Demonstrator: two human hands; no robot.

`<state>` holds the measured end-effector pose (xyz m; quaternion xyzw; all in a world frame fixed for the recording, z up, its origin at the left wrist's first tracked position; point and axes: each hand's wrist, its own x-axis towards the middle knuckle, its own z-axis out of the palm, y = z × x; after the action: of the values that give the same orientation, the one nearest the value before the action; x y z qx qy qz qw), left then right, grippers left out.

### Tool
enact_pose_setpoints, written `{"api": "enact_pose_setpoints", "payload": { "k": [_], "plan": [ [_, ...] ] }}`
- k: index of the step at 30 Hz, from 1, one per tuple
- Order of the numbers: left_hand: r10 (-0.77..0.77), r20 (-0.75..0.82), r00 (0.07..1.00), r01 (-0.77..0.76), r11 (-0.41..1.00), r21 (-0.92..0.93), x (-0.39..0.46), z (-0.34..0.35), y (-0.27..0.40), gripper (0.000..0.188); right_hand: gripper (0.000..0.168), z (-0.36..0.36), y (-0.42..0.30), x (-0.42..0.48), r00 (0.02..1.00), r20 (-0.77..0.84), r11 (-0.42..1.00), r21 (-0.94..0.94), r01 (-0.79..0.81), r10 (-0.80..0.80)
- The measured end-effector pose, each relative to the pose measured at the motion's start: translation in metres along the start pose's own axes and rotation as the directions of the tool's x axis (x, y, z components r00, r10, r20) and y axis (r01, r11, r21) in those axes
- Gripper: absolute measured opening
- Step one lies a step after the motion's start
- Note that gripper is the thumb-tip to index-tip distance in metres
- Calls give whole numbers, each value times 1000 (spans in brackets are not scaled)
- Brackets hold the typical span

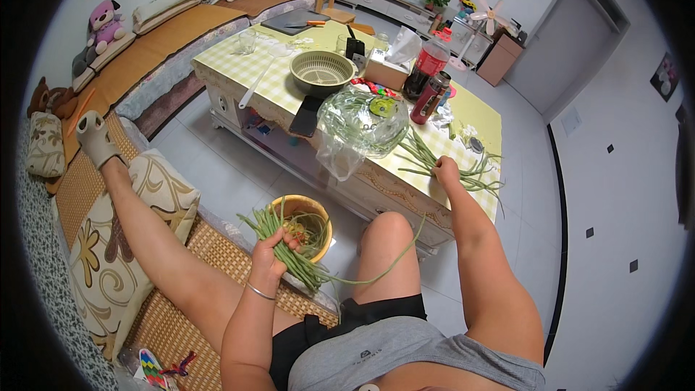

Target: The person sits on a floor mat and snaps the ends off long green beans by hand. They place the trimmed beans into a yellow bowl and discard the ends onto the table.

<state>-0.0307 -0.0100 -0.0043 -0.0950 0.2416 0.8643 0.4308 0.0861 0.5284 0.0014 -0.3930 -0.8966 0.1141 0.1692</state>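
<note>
My left hand point(273, 252) grips a thick bundle of long green beans point(297, 266) beside my lap. One bean trails from the bundle to the right, over my raised knee. Below the coffee table's edge, a yellow bucket point(329, 228) holds bean scraps, partly hidden by the bundle. My right hand point(447, 171) is at the table's near right side, its fingers closed on loose long beans point(421, 152) that spread to both sides of it. A clear plastic bag point(362, 125) with more green beans inside lies left of that hand.
On the coffee table point(478, 114) stand a colander in a basin point(322, 72), a phone point(307, 115), a tissue box point(386, 70), a cola bottle point(429, 62) and a dark red can point(430, 98). A knife point(305, 24) rests on a cutting board at the far end. Cushions point(111, 282) line the sofa.
</note>
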Motion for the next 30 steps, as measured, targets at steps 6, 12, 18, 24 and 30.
{"api": "enact_pose_setpoints", "payload": {
  "k": [6, 12, 18, 24, 30],
  "plan": [
    [-9, 7, 1000, 9, 1000, 4, 0, -1, 0, 14, 22, -35, 13, 29, 1000, 12, 962, 272, -15, 12],
    [-12, 11, 1000, 12, 1000, 14, -4, 4, 0, 14, 5, -77, 12, 52, 989, 36, 841, 523, -142, 145],
    [19, 17, 1000, -21, 995, 101, -8, 8, -3, 14, 19, -126, -10, 59, 974, -222, 819, 567, 87, 50],
    [-43, 74, 996, 33, 991, 130, -4, 8, -10, 12, 19, -196, -46, 50, 867, -499, 730, 599, 328, 20],
    [-67, 82, 994, 55, 987, 149, -6, 15, -12, 10, 17, -213, -103, 13, 955, -292, 247, 931, 270, 55]
  ]
}}
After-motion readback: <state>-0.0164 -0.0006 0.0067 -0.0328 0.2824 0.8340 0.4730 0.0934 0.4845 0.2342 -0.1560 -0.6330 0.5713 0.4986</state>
